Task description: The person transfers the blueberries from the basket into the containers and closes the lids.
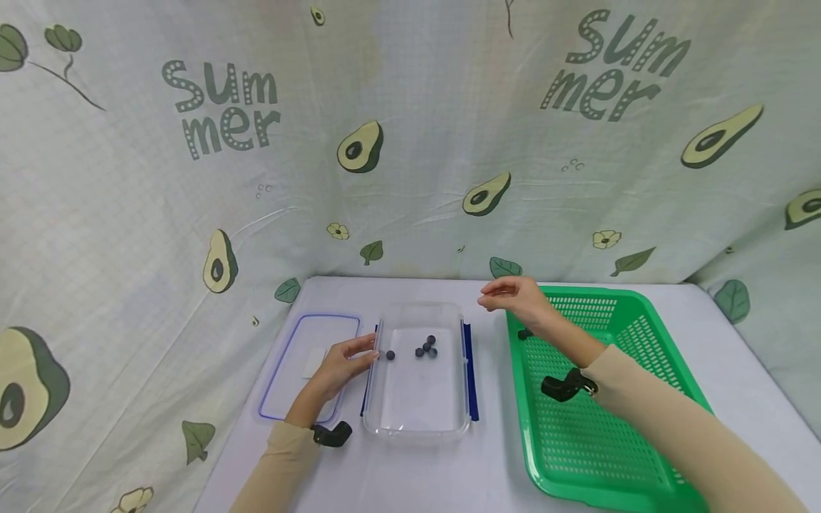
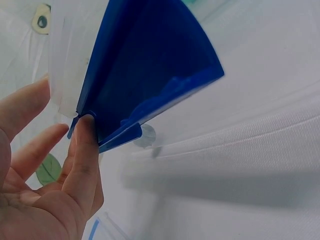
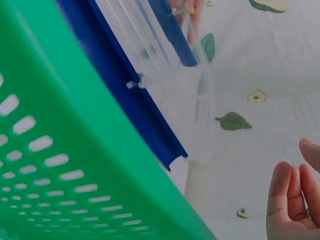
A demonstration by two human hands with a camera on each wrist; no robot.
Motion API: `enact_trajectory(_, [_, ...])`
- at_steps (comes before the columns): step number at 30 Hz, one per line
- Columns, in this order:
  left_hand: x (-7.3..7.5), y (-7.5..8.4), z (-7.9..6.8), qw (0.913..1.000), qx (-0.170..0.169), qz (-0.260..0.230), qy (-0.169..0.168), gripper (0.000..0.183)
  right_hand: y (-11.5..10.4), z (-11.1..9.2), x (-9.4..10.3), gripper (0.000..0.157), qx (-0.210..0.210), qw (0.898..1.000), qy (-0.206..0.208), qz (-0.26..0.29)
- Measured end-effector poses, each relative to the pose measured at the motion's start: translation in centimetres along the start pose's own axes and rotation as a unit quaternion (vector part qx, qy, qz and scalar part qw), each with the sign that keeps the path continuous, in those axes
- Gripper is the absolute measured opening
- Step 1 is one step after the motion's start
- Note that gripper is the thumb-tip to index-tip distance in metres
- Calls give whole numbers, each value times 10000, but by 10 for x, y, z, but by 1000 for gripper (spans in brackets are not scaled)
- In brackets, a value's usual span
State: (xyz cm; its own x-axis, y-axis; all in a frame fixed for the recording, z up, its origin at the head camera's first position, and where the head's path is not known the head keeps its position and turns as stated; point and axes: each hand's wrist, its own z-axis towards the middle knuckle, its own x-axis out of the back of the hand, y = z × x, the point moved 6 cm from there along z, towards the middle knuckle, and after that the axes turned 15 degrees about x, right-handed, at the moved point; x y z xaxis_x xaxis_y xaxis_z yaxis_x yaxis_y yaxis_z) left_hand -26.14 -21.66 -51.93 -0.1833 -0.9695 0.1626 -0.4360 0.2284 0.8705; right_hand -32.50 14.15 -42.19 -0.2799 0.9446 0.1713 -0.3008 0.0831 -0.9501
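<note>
A clear plastic container (image 1: 417,406) with blue side latches stands in the middle of the table. Several blueberries (image 1: 427,348) lie in it, most in a cluster and one by its left wall. My left hand (image 1: 342,365) holds that wall; in the left wrist view, its fingertips touch the wall and the hanging blue latch (image 2: 150,60). Over the far left edge of a green basket (image 1: 532,456), my right hand (image 1: 518,298) hovers with fingers loosely bent and nothing visible between them. Inside the basket, dark blueberries (image 1: 524,333) sit by its left wall, partly hidden.
A clear lid with a blue-edged seal (image 1: 288,335) lies flat left of the container, partly behind my left hand. The white table (image 1: 398,484) ends at a patterned cloth backdrop (image 1: 410,235). The basket's raised rim stands between my right arm and the container.
</note>
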Motion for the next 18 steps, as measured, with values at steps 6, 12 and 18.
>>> enact_trajectory(6, [0, 0, 0, 10000, -47, 80, 19, 54, 3, -8, 21, 40, -96, 9994, 255, -196])
enact_trajectory(12, [0, -1, 0, 10000, -18, 54, 70, 52, 9, -18, 40, 41, -197, 9989, 413, -122])
enact_trajectory(18, [-1, -1, -1, 10000, -21, 37, 40, 52, 16, -32, 60, 37, -250, 9979, 600, 42])
